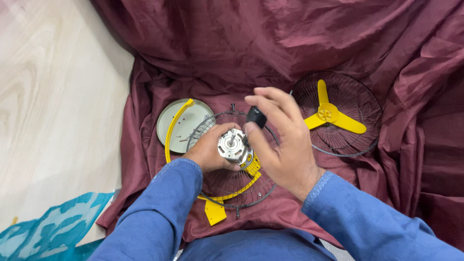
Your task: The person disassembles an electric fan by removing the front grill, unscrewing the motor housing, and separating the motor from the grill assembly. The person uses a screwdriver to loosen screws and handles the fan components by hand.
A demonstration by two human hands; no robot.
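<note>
2 hands: left hand (209, 151) grips motor (233, 146), right hand (280, 140) above.

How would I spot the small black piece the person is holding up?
Start at the maroon cloth and find the wire fan guard at its centre, where the left hand steadies a silver motor. Just above it, the right hand pinches a small black cap, the only black, glossy part here.

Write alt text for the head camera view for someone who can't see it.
A person's left hand grips a small silver fan motor seated in a wire fan guard, while the right hand holds a small black knob above it. A yellow three-blade propeller lies in a second guard on maroon cloth.
</note>
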